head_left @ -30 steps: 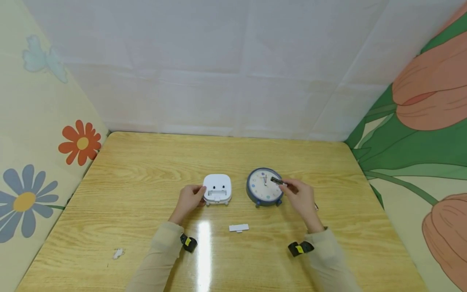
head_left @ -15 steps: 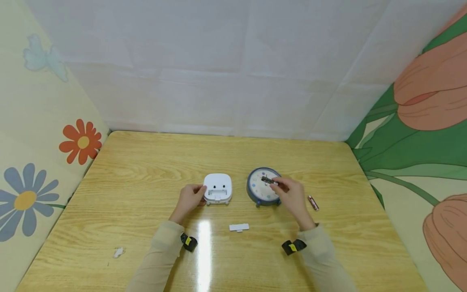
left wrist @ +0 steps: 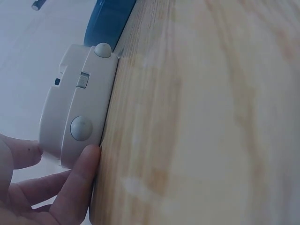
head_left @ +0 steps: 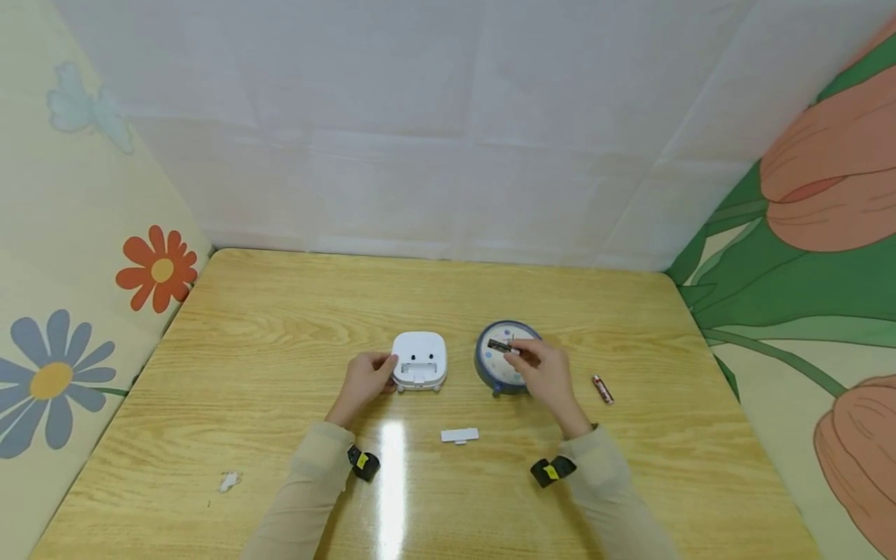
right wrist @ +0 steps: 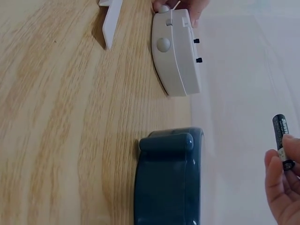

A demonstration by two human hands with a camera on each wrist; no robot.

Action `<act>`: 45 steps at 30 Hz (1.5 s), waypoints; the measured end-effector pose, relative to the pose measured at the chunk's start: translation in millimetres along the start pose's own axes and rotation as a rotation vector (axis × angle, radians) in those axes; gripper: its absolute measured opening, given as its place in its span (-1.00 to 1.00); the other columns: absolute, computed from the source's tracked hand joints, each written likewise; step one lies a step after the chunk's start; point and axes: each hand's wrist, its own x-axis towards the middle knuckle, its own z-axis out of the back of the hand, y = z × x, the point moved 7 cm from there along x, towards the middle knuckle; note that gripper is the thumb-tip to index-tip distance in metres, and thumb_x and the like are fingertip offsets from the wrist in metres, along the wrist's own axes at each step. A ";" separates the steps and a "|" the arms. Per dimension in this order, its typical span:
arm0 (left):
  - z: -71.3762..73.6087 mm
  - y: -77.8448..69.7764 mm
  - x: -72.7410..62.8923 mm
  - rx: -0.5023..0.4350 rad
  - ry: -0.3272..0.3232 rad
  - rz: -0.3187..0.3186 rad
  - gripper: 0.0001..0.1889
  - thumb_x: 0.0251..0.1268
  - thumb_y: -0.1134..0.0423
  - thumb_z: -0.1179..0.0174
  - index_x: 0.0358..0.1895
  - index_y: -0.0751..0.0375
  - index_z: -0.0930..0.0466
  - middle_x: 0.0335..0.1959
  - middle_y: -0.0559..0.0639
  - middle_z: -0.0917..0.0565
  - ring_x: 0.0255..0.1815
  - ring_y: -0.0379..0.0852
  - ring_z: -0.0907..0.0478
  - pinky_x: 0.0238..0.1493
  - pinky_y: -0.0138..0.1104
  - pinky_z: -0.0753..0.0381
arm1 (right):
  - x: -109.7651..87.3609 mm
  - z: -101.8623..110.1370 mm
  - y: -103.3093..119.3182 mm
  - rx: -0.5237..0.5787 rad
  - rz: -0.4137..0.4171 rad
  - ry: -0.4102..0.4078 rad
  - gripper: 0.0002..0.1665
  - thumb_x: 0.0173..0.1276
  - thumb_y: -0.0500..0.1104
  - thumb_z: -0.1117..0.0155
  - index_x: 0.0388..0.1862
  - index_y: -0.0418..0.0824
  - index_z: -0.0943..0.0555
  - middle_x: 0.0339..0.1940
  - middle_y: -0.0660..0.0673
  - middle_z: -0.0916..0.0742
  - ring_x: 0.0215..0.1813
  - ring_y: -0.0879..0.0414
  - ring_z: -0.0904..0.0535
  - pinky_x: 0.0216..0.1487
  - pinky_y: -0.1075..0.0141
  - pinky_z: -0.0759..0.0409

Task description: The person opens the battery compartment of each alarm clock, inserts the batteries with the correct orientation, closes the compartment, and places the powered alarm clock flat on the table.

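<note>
A white alarm clock [head_left: 420, 357] lies back side up on the table, its battery slot uncovered and two black knobs showing. My left hand [head_left: 365, 383] holds its left edge between thumb and fingers; the left wrist view shows the rounded feet [left wrist: 81, 128] on its side. Between the thumb and fingers of my right hand [head_left: 549, 376] is a black battery [head_left: 498, 345], raised above a round blue clock [head_left: 489, 373]. That blue clock lies face up, partly hidden by the hand. In the right wrist view the battery [right wrist: 280, 130] stands clear of both clocks.
The white battery cover [head_left: 460, 435] lies in front of the two clocks. A reddish battery [head_left: 603, 390] rests on the table to the right. A small whitish patch [head_left: 228, 482] shows at the table's front left. A pale backdrop [head_left: 448, 140] rises behind.
My right hand has moved left with the black battery, across the blue clock's face toward the white clock. The reddish battery has come into full sight. My left hand stays put.
</note>
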 end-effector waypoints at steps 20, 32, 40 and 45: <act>-0.5 -0.8 -0.4 0.008 -0.006 0.004 -0.68 0.34 0.27 -0.02 -0.01 0.48 -0.51 -0.29 0.23 -0.60 -0.54 -0.15 -0.55 -0.46 -0.36 -0.62 | 6.4 -26.1 11.5 0.004 0.009 0.072 -0.81 0.01 -0.38 -0.39 -0.32 -0.39 -0.66 -0.50 -0.17 -0.68 -0.50 0.10 -0.55 -0.49 0.38 -0.54; -0.3 -2.2 -0.9 0.007 -0.015 -0.003 -0.68 0.33 0.28 -0.03 -0.01 0.50 -0.51 -0.30 0.25 -0.61 -0.56 -0.15 -0.55 -0.48 -0.36 -0.62 | 5.9 -49.6 8.8 0.051 -0.128 0.147 -0.83 0.06 -0.35 -0.36 -0.32 -0.34 -0.63 -0.50 -0.12 -0.66 -0.49 0.15 -0.54 -0.47 0.40 -0.54; 0.0 -3.4 -1.0 0.021 -0.009 -0.004 -0.68 0.34 0.27 -0.01 -0.01 0.49 -0.51 -0.29 0.24 -0.60 -0.54 -0.15 -0.55 -0.46 -0.36 -0.62 | 5.3 -67.5 11.9 0.064 -0.120 0.222 -0.90 0.10 -0.36 -0.33 -0.36 -0.34 -0.63 -0.51 -0.10 -0.67 -0.50 0.18 -0.52 -0.49 0.41 -0.52; -0.3 -3.5 -0.8 0.026 -0.007 -0.014 -0.67 0.34 0.27 -0.01 -0.01 0.50 -0.51 -0.30 0.24 -0.61 -0.54 -0.14 -0.56 -0.46 -0.35 -0.62 | 4.0 -78.3 9.7 0.039 -0.145 0.283 -0.91 0.12 -0.33 -0.31 -0.35 -0.31 -0.63 -0.50 -0.06 -0.66 -0.49 0.20 -0.49 -0.48 0.41 -0.49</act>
